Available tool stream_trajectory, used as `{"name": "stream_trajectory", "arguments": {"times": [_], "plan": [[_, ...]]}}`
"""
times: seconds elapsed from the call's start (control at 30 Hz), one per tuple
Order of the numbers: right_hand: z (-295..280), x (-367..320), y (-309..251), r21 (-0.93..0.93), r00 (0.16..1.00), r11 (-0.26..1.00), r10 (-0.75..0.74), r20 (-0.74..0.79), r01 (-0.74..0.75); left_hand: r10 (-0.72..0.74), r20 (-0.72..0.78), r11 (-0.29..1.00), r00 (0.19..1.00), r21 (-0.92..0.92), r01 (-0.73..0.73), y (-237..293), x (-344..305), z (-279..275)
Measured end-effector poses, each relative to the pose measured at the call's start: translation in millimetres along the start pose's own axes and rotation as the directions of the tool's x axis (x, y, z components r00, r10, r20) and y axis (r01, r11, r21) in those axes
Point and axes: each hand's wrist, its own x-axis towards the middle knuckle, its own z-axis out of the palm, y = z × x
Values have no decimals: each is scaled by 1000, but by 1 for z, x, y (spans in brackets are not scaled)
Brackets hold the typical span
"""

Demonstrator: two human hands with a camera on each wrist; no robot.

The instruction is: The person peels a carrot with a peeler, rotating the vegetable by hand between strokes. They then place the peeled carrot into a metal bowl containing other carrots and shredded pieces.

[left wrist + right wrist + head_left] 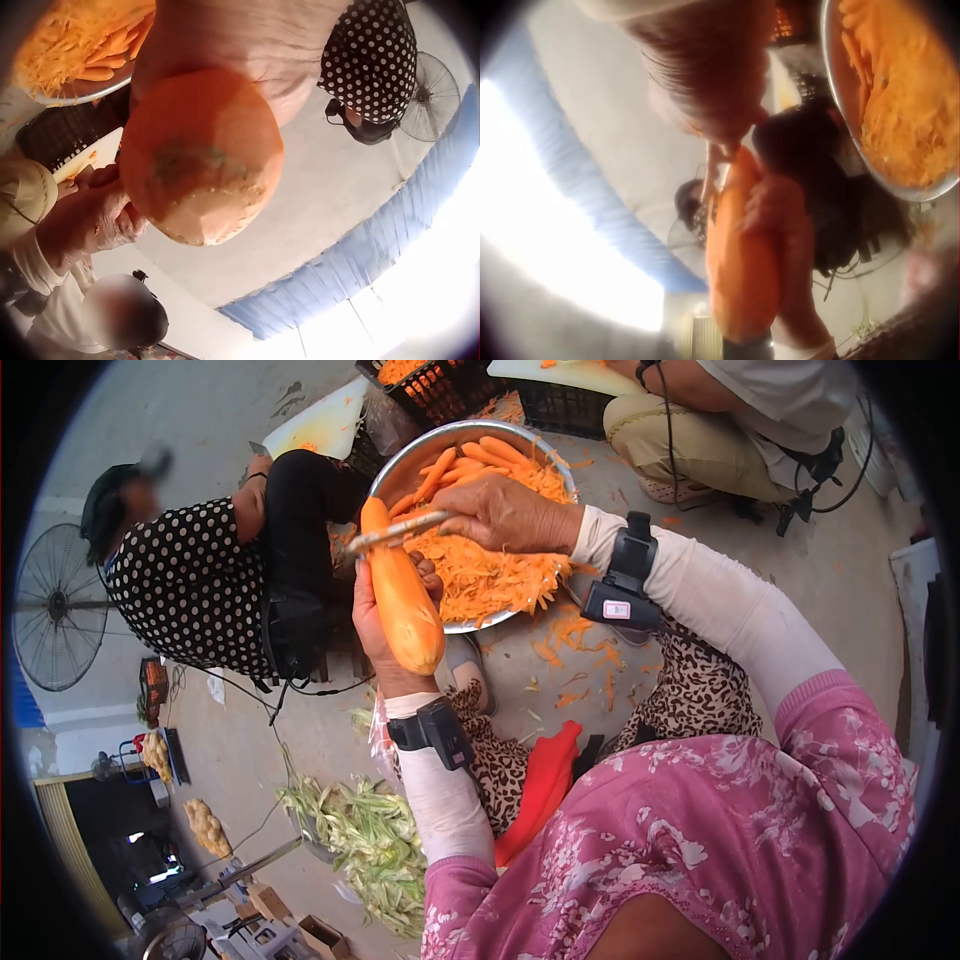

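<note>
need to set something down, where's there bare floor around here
The floor looks bare between the right sleeve and the khaki trousers, and between the leafy pile and the net sacks, save for a cord. Crowded: the basin, heaped with carrots and shreds, and the floor just below it, strewn with shreds.

carrots (503, 451) and shreds (490, 575) lie in the basin (404, 466), with crates (562, 410) behind it.

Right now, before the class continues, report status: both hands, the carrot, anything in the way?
Left hand grips large carrot. Right hand holds peeler across it, near far end. Left fingers close to peeler, possibly in its way.
</note>
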Motion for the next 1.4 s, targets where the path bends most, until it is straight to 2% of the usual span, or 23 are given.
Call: {"name": "stream_trajectory", "arguments": {"times": [0.13, 0.2, 0.23, 0.3, 0.43, 0.5, 0.53, 0.57, 0.6, 0.63, 0.67, 0.73, 0.77, 0.83, 0.97, 1.03, 1.07, 1.13, 1.17, 1.27, 1.33, 1.37, 1.4], "plan": [[-2, 4, 28, -164, 996, 983, 75, -46, -81, -40, 12, 999, 999, 22, 40, -5, 2, -2], [0, 7, 36, -243, 983, 963, 83, -162, -121, -56, 21, 998, 998, 38, 55, -8, 1, -1], [-1, 5, 38, -243, 983, 962, 83, -166, -123, -70, 31, 996, 997, 54, 69, -9, 1, 1], [-3, 1, 43, -439, 969, 865, 204, -135, -244, -80, 48, 993, 996, 94, 76, -11, -2, 7], [-5, -4, 52, -467, 959, 839, 219, -182, -280, -73, 16, 991, 997, 114, 71, -11, -2, 8], [-7, 1, 57, -326, 946, 897, 233, -225, -299, -42, -4, 991, 999, 125, 43, -8, 1, 0], [-9, 5, 44, -322, 947, 899, 232, -224, -296, -23, -23, 990, 999, 139, 26, -6, 4, -4], [-11, 6, 28, -20, 914, 925, 371, -166, -379, -23, -25, 990, 999, 142, 26, -5, 5, -8], [-12, 6, 10, 276, 873, 850, 482, -68, -448, 21, -72, 983, 997, 182, -7, -4, 6, -11], [-10, 3, -1, 440, 857, 764, 514, 27, -472, 65, -118, 974, 991, 222, -37, -3, 7, -15], [-7, 0, -11, 440, 856, 763, 516, 26, -473, 63, -118, 974, 991, 222, -36, -1, 8, -20], [1, -5, -28, 612, 824, 582, 520, 226, -535, 12, 33, 979, 999, 203, -19, 1, 8, -21], [9, -8, -34, 613, 824, 581, 519, 228, -536, 14, 31, 979, 999, 203, -20, -1, 8, -18], [25, -12, -35, 573, 886, 692, 439, 149, -439, 146, -113, 968, 983, 219, -118, -11, 8, 7], [27, -12, -26, 568, 887, 690, 422, 187, -448, 146, -137, 959, 980, 262, -106, -14, 12, -1], [16, -10, -35, 664, 803, 498, 526, 280, -558, 226, -152, 919, 962, 360, -159, -15, 16, -5], [15, -10, -32, 664, 803, 498, 526, 280, -558, 226, -152, 919, 962, 360, -159, -15, 17, -8], [12, -9, -24, 602, 713, 414, 556, 426, -683, 215, -145, 918, 966, 367, -149, -16, 16, -5], [14, -9, -22, 601, 713, 414, 556, 427, -683, 215, -145, 918, 966, 367, -149, -16, 16, -4], [18, -6, -17, 595, 735, 462, 566, 373, -658, 165, -183, 948, 969, 300, -105, -11, 14, -9], [15, -1, -11, 584, 719, 481, 636, 280, -653, -27, 13, 980, 1000, 196, 24, -1, 13, -18], [14, 1, -7, 584, 721, 495, 648, 245, -643, -27, 13, 980, 1000, 196, 24, -1, 14, -23], [11, 3, -2, 584, 721, 495, 648, 244, -643, 7, -72, 981, 997, 194, 7, -3, 14, -17]]}}
